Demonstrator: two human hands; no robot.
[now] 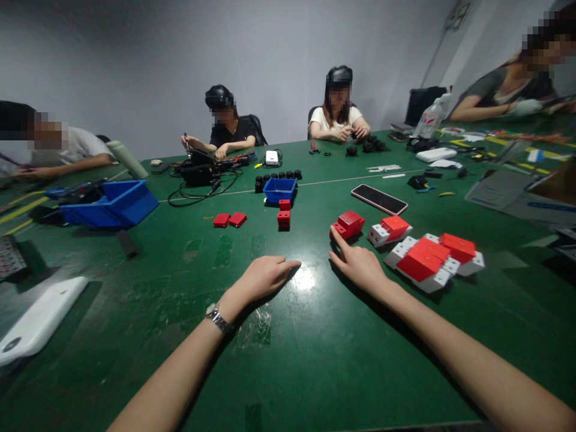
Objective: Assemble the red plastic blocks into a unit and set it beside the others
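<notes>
My right hand (360, 265) has its index finger stretched out, with the tip at the near left corner of a red block-shaped module (348, 224); the thumb is spread away and nothing is gripped. Close to the table, my left hand (265, 277) points inward with fingers stretched and holds nothing. To the right of the red module lie a smaller red-and-white module (389, 230), a larger red-and-white one (423, 259) and another (462, 252) behind it. Ahead of my left hand are a red block with holes (284, 219) and two flat red pieces (229, 219).
A small blue bin (279, 188) has several black round parts (279, 175) behind it. A phone (379, 198) lies beyond the modules. At left are a larger blue bin (110, 207) and a white device (45, 318). Co-workers sit around the green table (288, 372).
</notes>
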